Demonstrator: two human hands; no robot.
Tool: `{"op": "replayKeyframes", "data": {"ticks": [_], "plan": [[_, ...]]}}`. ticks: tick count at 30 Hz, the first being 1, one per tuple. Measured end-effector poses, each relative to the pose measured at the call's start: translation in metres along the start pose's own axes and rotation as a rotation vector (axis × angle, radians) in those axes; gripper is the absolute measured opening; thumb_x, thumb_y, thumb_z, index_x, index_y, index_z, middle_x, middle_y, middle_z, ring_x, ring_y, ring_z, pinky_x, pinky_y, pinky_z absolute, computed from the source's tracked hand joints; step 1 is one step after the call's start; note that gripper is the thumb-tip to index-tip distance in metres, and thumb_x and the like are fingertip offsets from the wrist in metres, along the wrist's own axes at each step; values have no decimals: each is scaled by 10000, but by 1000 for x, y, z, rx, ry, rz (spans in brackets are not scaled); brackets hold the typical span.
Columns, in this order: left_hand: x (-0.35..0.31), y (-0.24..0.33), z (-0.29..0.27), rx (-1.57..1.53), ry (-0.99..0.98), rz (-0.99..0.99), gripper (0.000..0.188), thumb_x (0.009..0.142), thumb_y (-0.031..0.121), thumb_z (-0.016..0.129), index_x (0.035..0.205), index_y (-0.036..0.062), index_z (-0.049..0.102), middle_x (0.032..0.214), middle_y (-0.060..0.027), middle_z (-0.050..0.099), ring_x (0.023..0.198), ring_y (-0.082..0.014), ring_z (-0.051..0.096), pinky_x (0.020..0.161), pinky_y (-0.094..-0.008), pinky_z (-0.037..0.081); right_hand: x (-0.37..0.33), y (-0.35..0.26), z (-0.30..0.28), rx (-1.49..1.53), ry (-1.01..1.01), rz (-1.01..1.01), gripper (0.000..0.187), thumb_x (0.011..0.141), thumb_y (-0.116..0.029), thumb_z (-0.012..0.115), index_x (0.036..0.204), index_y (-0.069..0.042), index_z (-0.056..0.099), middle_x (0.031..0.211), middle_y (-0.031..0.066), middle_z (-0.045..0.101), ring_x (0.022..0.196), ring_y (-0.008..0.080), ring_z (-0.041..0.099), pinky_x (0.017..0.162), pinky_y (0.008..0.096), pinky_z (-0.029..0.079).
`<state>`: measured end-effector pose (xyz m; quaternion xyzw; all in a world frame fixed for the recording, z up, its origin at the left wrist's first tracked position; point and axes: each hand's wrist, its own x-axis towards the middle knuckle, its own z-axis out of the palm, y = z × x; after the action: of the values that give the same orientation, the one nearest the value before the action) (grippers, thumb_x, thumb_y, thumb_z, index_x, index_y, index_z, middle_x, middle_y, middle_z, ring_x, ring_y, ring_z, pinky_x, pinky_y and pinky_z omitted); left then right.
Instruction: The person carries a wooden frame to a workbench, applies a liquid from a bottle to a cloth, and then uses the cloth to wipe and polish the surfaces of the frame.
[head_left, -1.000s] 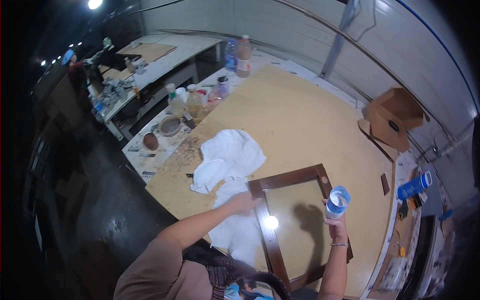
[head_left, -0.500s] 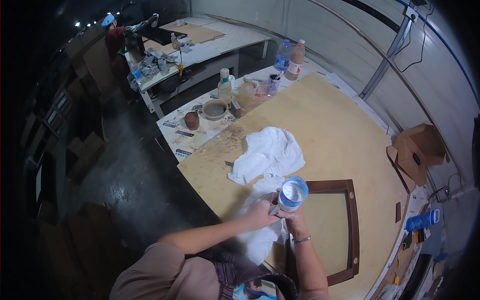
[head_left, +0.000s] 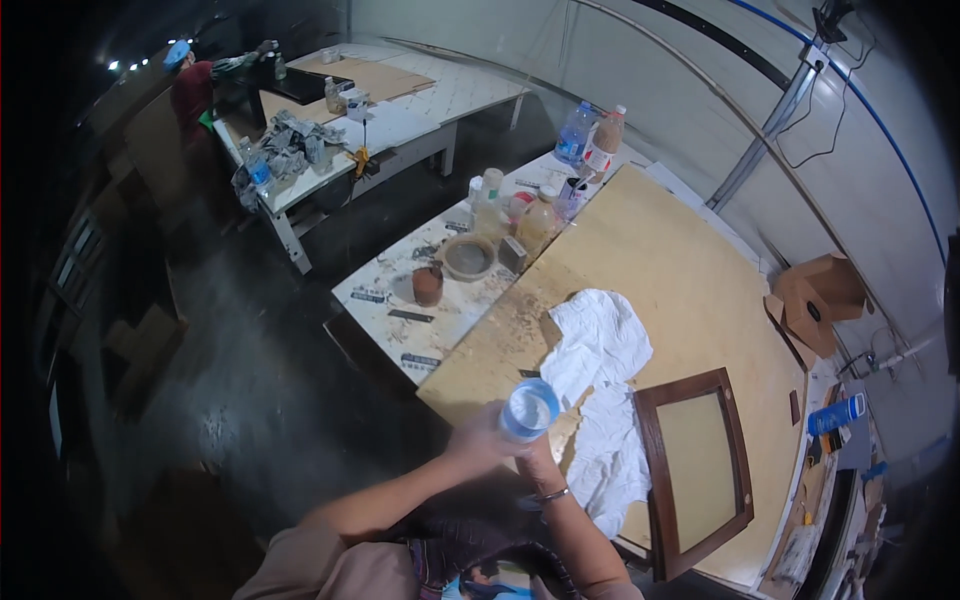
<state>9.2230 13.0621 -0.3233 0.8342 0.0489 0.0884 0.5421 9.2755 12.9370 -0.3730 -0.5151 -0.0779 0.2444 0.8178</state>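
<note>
A blue, see-through plastic cup (head_left: 528,410), like a cut-off bottle, has white stuff inside it. My right hand (head_left: 538,462) is closed round its lower part, with a bracelet at the wrist. Against the cup's left side is my left hand (head_left: 478,438), smeared by motion, its fingers not clear. The cup is over the near left edge of the tan board (head_left: 690,270). Just right of it lies a crumpled white cloth (head_left: 605,345), spreading toward me. Beyond the cloth, a dark brown wooden frame (head_left: 742,440) with a pale panel rests on the board.
Along the board's far left edge stand a bowl (head_left: 468,258), a brown cup (head_left: 427,287) and several bottles (head_left: 538,222). An open cardboard box (head_left: 825,290) and a blue bottle (head_left: 836,414) are at the right. A co-worker (head_left: 190,90) stands at another table (head_left: 400,130).
Both hands have moved left with the plastic cup, from over the cloth and frame to the board's left edge. My view has shifted, and the frame appears turned.
</note>
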Motion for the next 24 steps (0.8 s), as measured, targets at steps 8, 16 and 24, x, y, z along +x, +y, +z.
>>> {"op": "replayKeyframes", "data": {"ticks": [8, 16, 24], "plan": [[-1, -57, -73, 127, 187, 174, 342, 697, 189, 735, 967, 11, 625, 921, -189, 654, 847, -367, 642, 744, -415, 525, 22, 9, 87, -199, -78, 2, 525, 658, -81, 818, 1122, -28, 579, 1067, 40, 615, 958, 141, 587, 863, 305, 471], [25, -74, -86, 164, 119, 81, 391, 707, 188, 720, 1039, 18, 601, 972, -187, 647, 903, -356, 634, 768, -402, 520, 59, 9, 95, -179, -89, 95, 520, 642, -73, 827, 1098, -28, 580, 1030, 33, 622, 928, 127, 585, 837, 291, 479], [72, -97, -95, 279, 22, -7, 412, 708, 158, 702, 1077, 19, 583, 952, -184, 641, 878, -372, 624, 758, -424, 510, 118, 1, 89, -238, -131, 16, 558, 648, -27, 810, 1142, -37, 552, 1042, 33, 615, 939, 131, 583, 851, 303, 480]]}}
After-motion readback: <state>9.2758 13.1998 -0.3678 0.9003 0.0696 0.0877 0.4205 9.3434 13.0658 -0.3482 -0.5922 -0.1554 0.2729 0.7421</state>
